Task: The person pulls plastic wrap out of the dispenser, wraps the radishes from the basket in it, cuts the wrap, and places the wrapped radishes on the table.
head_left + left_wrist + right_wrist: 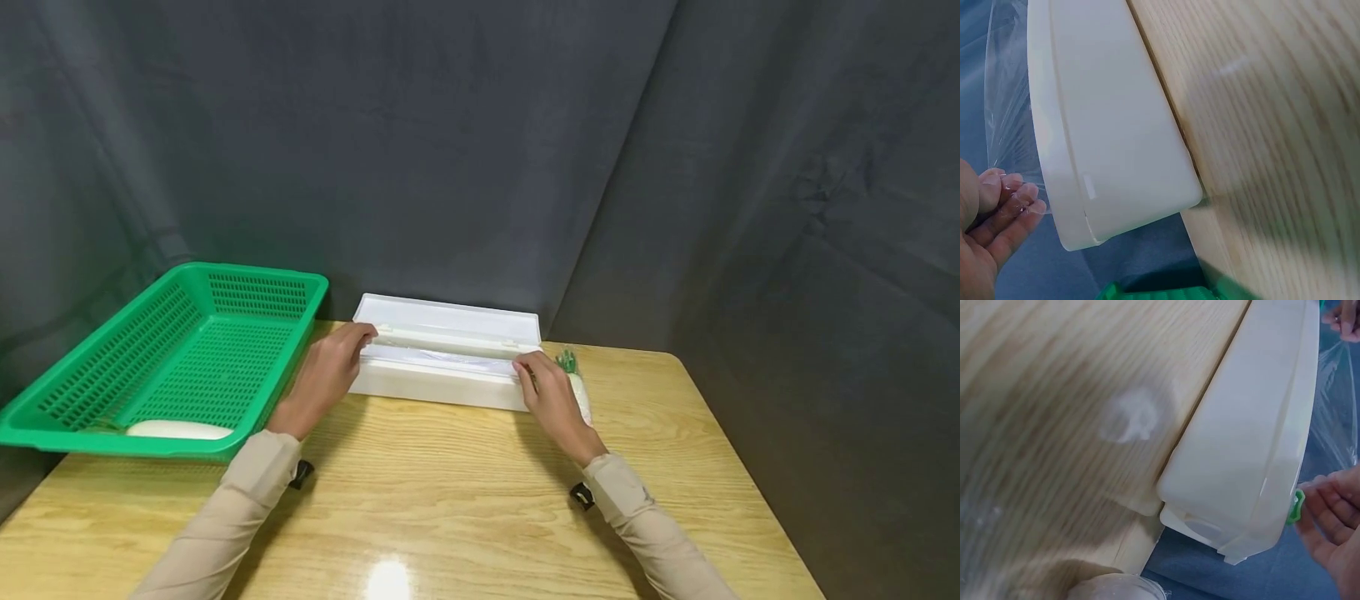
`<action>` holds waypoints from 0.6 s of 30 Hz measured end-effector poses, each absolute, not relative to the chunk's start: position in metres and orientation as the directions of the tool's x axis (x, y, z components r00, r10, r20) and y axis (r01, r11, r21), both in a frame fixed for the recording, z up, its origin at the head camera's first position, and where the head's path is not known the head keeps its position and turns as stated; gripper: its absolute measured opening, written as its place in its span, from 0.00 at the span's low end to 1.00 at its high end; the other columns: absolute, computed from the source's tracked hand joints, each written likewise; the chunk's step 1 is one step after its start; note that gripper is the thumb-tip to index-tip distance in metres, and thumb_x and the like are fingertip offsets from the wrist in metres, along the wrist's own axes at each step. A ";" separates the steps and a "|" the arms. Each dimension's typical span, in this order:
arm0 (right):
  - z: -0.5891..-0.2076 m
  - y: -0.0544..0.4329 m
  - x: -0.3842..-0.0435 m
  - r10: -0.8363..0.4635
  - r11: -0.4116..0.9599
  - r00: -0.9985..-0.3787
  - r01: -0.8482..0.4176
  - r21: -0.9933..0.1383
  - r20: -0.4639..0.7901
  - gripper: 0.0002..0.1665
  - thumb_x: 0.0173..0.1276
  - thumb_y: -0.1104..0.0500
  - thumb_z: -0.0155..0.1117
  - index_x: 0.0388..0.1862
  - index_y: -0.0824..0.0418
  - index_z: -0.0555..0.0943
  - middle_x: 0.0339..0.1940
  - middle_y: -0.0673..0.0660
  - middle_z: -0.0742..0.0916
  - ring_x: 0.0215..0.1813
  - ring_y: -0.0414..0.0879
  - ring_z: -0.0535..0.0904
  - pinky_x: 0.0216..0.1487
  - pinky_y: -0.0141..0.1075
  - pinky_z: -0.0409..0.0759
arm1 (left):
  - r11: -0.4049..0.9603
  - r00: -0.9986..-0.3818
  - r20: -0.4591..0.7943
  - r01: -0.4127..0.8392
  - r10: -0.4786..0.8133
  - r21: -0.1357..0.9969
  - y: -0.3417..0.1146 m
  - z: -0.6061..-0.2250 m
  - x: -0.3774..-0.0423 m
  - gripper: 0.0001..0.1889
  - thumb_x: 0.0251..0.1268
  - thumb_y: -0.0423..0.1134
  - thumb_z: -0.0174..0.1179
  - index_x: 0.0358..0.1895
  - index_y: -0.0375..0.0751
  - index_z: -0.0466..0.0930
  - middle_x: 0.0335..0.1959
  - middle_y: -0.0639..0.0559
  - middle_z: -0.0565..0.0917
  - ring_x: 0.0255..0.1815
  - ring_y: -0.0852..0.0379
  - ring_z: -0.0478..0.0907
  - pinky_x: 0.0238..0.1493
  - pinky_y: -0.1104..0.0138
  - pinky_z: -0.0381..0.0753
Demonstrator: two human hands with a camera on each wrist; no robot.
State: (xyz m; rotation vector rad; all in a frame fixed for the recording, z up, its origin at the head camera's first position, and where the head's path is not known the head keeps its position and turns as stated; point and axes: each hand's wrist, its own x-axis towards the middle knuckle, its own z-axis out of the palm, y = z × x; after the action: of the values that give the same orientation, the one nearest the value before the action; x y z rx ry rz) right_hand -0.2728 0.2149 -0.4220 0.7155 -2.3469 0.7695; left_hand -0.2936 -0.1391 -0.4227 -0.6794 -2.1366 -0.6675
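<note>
A long white cling film dispenser (442,390) stands on the wooden table with its lid (450,315) tilted back. Clear cling film (1009,94) stretches above its long side, between the two hands. At the left end, my left hand (330,362) pinches the film between thumb and fingertips. My right hand (553,396) pinches the film at the opposite end, close to a small green piece (1296,507) on the dispenser's edge. Just beyond the right hand lies a white radish (579,398) with green tops, partly hidden by that hand.
A large green plastic basket (291,360) stands at the left, with another white radish (180,430) inside at its near end. Grey curtains (450,167) hang behind and along the right of the wooden table (442,500).
</note>
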 end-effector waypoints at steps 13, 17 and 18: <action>-0.424 0.216 -0.267 -0.279 0.616 -0.626 -0.698 -0.364 0.728 0.04 0.76 0.70 0.63 0.43 0.71 0.84 0.39 0.60 0.87 0.39 0.51 0.84 0.39 0.47 0.85 | 0.705 -0.482 0.843 0.683 0.239 0.190 -0.142 -0.421 -0.282 0.08 0.66 0.18 0.64 0.45 0.28 0.82 0.38 0.37 0.86 0.38 0.41 0.86 0.40 0.50 0.86; -0.425 0.216 -0.265 -0.271 0.592 -0.578 -0.731 -0.340 0.770 0.02 0.74 0.72 0.64 0.41 0.71 0.83 0.38 0.61 0.87 0.40 0.51 0.84 0.40 0.50 0.86 | 0.710 -0.481 0.849 0.675 0.218 0.200 -0.142 -0.420 -0.277 0.08 0.66 0.18 0.63 0.45 0.28 0.82 0.39 0.38 0.86 0.39 0.40 0.85 0.40 0.49 0.85; -0.425 0.216 -0.265 -0.268 0.589 -0.568 -0.736 -0.335 0.778 0.02 0.74 0.73 0.64 0.40 0.71 0.83 0.37 0.60 0.87 0.40 0.51 0.84 0.40 0.49 0.86 | 0.711 -0.481 0.850 0.674 0.216 0.201 -0.142 -0.419 -0.275 0.08 0.66 0.18 0.63 0.45 0.28 0.82 0.39 0.38 0.86 0.39 0.40 0.85 0.41 0.49 0.85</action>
State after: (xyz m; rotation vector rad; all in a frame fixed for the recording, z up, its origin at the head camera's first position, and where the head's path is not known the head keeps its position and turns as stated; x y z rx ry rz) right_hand -0.2649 0.2159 -0.4246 0.7928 -2.1238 0.8668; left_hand -0.2754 -0.1421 -0.4191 -0.6782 -2.0415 -0.6628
